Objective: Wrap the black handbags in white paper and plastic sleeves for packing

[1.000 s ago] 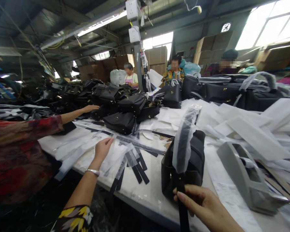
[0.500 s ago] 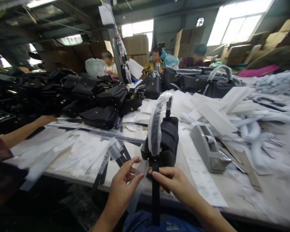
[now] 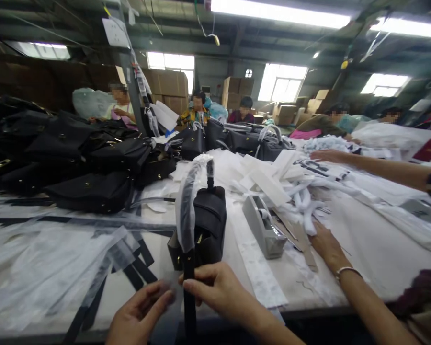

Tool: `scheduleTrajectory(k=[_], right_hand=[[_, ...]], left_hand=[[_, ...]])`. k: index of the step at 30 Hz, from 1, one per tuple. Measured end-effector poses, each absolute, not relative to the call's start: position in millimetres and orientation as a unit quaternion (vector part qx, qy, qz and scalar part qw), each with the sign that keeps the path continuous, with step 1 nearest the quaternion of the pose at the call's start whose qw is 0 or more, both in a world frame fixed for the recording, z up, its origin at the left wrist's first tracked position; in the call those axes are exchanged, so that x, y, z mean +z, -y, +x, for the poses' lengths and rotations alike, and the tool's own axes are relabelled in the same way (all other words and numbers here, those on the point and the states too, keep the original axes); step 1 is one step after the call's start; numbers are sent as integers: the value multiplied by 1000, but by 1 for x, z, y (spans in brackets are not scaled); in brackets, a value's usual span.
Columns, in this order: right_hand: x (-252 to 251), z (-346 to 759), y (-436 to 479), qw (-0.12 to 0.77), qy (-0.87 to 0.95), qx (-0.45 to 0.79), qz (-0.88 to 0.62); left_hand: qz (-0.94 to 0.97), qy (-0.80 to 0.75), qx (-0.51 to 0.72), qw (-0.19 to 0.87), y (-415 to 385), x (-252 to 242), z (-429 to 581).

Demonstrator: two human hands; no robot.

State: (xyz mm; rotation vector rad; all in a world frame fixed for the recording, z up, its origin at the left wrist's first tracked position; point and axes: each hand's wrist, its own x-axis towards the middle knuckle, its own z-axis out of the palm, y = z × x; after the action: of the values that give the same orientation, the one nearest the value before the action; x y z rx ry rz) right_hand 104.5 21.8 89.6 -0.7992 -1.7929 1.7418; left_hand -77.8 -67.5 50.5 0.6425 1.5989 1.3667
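Here, the right hand (image 3: 217,292) tightly pinches a strap (image 3: 189,309) at the near bag (image 3: 211,218), and the left hand (image 3: 138,311), nearly closed, pinches clear film (image 3: 169,316).

Bag (image 3: 211,218): smooth, semi-matt, prob. synth. leather

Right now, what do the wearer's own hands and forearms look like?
Both the left hand and right hand are bare: no gloves, no rings visible. The right forearm shows no sleeve, watch or markings as far as the frame goes. The left is cut off around the wrist. The silvery bangle is on a co-worker's arm.
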Motion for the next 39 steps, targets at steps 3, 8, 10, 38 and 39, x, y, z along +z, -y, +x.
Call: scheduleTrajectory(k=[3, 8, 10, 38, 39], right_hand=[[94, 106, -23, 245, 680, 622, -300], [90, 102, -23, 265, 655, 622, -337], [87, 99, -21, 281, 632, 633, -348], [78, 69, -16, 403, 560, 619, -375], [78, 69, -16, 400, 563, 617, -377]], left_hand=[[245, -664, 556, 435, 78, 53, -84], [235, -661, 552, 450, 105, 47, -89], [237, -663, 547, 453, 114, 43, -89], [283, -669, 473, 499, 138, 35, -89], [278, -666, 474, 505, 138, 37, -88]])
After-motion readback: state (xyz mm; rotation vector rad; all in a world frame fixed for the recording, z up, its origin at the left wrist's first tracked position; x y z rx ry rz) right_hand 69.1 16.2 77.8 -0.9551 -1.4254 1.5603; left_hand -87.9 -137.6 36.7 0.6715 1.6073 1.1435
